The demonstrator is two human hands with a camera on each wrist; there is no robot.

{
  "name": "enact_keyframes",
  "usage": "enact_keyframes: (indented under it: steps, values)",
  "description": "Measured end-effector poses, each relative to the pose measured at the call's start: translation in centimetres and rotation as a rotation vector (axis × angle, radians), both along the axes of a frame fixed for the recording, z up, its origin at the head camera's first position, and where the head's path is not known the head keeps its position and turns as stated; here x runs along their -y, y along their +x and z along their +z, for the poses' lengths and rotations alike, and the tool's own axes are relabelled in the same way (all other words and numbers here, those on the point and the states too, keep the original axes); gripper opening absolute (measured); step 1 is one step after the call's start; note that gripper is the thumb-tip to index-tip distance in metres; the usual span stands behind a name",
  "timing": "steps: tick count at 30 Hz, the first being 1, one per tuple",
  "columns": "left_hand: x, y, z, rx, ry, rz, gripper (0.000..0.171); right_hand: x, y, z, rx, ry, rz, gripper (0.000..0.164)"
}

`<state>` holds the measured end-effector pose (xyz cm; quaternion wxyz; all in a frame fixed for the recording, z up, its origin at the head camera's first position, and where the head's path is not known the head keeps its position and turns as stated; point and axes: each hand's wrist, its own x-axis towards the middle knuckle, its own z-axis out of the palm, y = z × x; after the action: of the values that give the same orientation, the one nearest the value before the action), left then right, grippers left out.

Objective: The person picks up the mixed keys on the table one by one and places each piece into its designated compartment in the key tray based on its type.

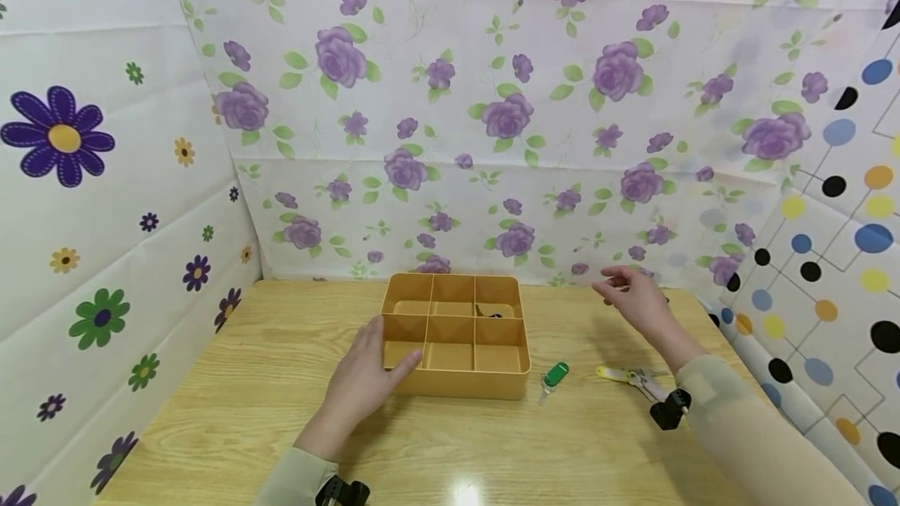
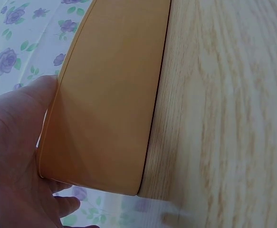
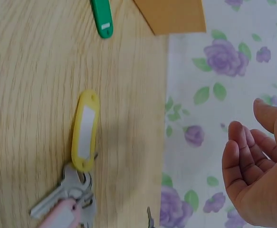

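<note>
My left hand (image 1: 362, 373) rests at the front left corner of a tan divided box (image 1: 457, 385), its thumb lying over the front rim and its fingers along the left side. In the left wrist view the thumb touches the rim of the box (image 2: 100, 104). My right hand (image 1: 636, 303) hovers above the table right of the box, fingers loosely curled and nothing in them. Below it lie keys (image 3: 69, 187) with a yellow key tag (image 3: 86, 130) and a pink key tag (image 3: 62, 216). A green key tag (image 1: 556, 374) with a key lies between them and the box.
A small dark item (image 1: 495, 315) sits in the back right compartment of the box. Another small dark piece (image 3: 150, 218) lies near the back edge of the wooden table (image 1: 253, 381). Flowered cloth (image 1: 450, 201) stands behind the table, with patterned cloth at both sides.
</note>
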<state>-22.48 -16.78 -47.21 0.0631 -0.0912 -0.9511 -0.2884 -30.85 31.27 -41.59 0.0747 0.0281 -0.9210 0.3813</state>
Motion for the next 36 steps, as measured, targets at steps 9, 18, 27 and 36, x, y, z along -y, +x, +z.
enact_keyframes:
  steps: [9,18,27,36]
  values:
    - [0.1,0.0,-0.4,0.022,-0.011,0.024,0.116,-2.3,-0.8,-0.6,0.014,-0.001,-0.013,0.063]
    - [0.0,0.4,-0.1,0.036,-0.020,0.028,0.117,-5.2,-0.8,-2.2,0.045,-0.032,-0.038,0.070]
    - [0.1,0.2,-0.1,0.027,-0.025,0.038,0.113,-7.4,-1.9,-2.4,0.091,0.017,-0.043,0.079]
    - [0.0,0.1,0.0,0.029,-0.010,0.031,0.119,-9.4,-2.5,-2.5,0.104,0.108,-0.067,0.079]
